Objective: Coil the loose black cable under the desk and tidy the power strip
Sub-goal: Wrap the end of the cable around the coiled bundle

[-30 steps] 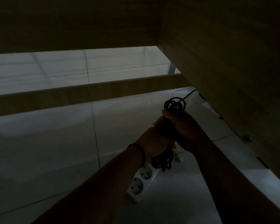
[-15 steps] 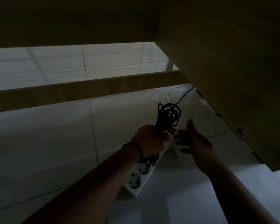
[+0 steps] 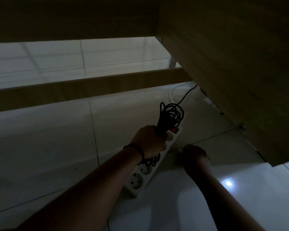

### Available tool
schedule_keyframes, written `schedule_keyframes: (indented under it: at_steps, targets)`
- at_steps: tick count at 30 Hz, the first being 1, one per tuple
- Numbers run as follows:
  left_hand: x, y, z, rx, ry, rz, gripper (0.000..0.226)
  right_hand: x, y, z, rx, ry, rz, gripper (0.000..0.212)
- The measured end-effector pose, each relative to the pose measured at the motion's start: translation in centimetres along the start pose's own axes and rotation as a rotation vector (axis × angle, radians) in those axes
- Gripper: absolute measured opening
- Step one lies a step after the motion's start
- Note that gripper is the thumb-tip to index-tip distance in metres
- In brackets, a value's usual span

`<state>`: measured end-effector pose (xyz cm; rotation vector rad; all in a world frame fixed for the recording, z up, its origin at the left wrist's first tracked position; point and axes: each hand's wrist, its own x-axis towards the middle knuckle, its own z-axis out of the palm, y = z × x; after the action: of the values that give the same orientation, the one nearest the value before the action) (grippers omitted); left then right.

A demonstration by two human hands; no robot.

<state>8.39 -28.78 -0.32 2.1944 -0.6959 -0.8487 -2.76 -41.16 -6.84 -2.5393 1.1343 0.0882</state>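
My left hand (image 3: pixel 150 140) grips the coiled black cable (image 3: pixel 171 116) above the power strip (image 3: pixel 145 170); my right hand (image 3: pixel 194 155), beside it, curls on the floor (image 3: pixel 48 147), its hold unclear.

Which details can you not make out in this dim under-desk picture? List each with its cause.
- Right hand, head view: darkness hides what the fingers hold, if anything.
- Power strip: left hand and coiled black cable cover its middle sockets.
- Cable's far end: hidden behind the desk panel.
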Motion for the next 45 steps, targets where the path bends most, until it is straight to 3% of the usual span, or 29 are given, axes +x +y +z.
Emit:
schedule_keyframes:
  at_steps: [3,5,10,16,26,31,38,43,45]
  targets:
    - [-0.1,0.2,-0.4,-0.160,0.020,-0.016,0.019,-0.1,-0.4,-1.5,0.017,0.027,-0.163,0.018]
    - [-0.2,0.5,-0.5,-0.306,0.011,-0.049,0.022,-0.6,-1.0,-2.6,0.201,0.030,-0.197,0.014]
    - [-0.7,0.8,-0.6,-0.563,-0.073,-0.103,0.018,-2.9,-2.6,-4.8,0.750,-0.107,-0.157,0.010]
    - [-1.1,0.8,-0.6,-0.720,-0.155,-0.079,0.011,-3.6,-2.6,-4.5,1.027,-0.123,-0.090,0.007]
    - [-0.9,0.4,-0.5,-0.795,-0.121,-0.091,0.007,-3.5,-2.9,-5.0,1.173,-0.141,-0.047,0.010]
    - [-1.2,0.6,-0.5,-0.839,-0.182,-0.062,0.037,-3.5,-3.0,-5.1,1.215,-0.134,-0.034,0.012]
    - [-1.2,0.7,-0.4,-0.849,-0.167,-0.081,0.016,-3.4,-3.0,-5.1,1.211,-0.159,-0.010,0.010]
    - [-1.0,0.5,-0.3,-0.866,-0.159,-0.077,0.027,-3.5,-3.2,-5.2,1.292,-0.135,0.020,0.015]
    - [-1.0,0.6,-0.3,-0.853,-0.167,-0.082,0.021,-3.6,-3.2,-5.2,1.322,-0.130,0.019,0.016]
